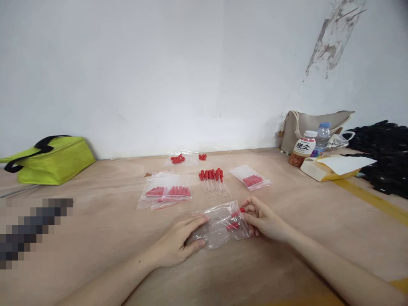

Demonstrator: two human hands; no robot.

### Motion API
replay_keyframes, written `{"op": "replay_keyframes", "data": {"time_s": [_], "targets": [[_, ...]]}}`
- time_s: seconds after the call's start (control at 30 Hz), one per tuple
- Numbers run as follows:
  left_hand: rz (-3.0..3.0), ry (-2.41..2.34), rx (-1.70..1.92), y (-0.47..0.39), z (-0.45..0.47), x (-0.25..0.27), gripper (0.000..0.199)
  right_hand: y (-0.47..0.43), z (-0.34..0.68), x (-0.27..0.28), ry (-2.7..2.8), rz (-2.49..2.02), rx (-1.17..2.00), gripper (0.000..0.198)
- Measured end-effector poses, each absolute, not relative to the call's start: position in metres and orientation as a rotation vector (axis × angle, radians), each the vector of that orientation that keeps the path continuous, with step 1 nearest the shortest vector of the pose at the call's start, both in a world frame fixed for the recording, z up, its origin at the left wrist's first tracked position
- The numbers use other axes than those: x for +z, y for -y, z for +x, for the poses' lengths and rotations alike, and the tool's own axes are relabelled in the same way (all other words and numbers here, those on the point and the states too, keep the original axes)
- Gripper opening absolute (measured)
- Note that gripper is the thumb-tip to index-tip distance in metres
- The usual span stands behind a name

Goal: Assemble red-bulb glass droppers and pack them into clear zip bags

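Note:
A clear zip bag (219, 233) lies slanted between my two hands, with red-bulbed droppers (233, 226) at its right end. My left hand (181, 242) steadies the bag's left end, its thumb and fingers on either side of the film. At the opposite end, my right hand (263, 220) is closed by the bag's mouth, its fingertips on a red dropper bulb (241, 210); part of that grip is hidden. Beyond the bag, several loose droppers (212, 175) with thin clear stems lie in a row.
Filled zip bags (170, 191) overlap at left; another filled bag (252, 180) lies right. A further bag (178, 159) and loose red bulbs (202, 157) sit near the wall. A green bag (60, 163), a drink bottle (302, 148), an open carton (328, 168) and a black pile (382, 153) stand farther out.

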State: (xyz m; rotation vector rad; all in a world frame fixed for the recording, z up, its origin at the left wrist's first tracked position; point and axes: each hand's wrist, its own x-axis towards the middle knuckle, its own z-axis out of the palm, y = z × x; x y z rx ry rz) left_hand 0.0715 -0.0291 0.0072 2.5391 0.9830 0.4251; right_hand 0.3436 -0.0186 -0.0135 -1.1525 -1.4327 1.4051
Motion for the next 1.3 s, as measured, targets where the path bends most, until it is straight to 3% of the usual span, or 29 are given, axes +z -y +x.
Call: {"op": "replay_keyframes", "data": {"time_s": [0.27, 0.43, 0.53, 0.73, 1.0, 1.3], "targets": [[2.541, -0.931, 0.423, 0.028, 0.072, 0.007, 0.042, 0.012, 0.347, -0.014, 1.811, -1.252, 1.16, 0.031], [2.54, -0.921, 0.423, 0.027, 0.071, 0.006, 0.039, -0.028, 0.357, 0.006, 1.891, -1.434, 0.551, 0.011], [2.543, -0.916, 0.432, 0.027, 0.071, 0.005, 0.039, -0.063, 0.34, 0.017, 1.805, -1.577, 0.348, 0.009], [2.549, -0.926, 0.425, 0.027, 0.07, 0.005, 0.039, -0.123, 0.293, 0.009, 1.656, -1.72, 0.326, 0.032], [2.562, -0.915, 0.443, 0.028, 0.072, 0.008, 0.039, -0.158, 0.299, -0.001, 1.45, -1.758, 0.501, 0.017], [2.563, -0.927, 0.426, 0.027, 0.071, 0.006, 0.039, -0.11, 0.337, 0.024, 1.273, -1.477, 0.678, 0.025]]}}
